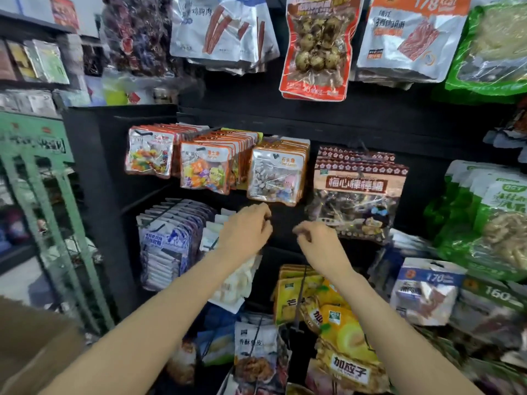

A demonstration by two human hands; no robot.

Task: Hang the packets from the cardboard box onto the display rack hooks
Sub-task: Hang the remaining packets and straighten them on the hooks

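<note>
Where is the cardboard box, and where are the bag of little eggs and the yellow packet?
cardboard box (34,346): head view, its flap.
quail egg packet (315,44): head view, clear middle.
yellow packet (346,337): head view, its front.

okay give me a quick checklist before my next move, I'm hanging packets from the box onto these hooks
1. Packet in hand: not ok. The left hand and right hand have curled fingers but no packet shows in either.
2. Cardboard box within reach: ok, at lower left beside the left arm.
3. Box still has packets: cannot tell, its inside is hidden.
4. Free hook ahead: cannot tell. The dark gap between the hands is blurred.
5. Neighbours hanging straight: ok. The pebble candy packets and plum lollipop packets hang above the hands.
</note>
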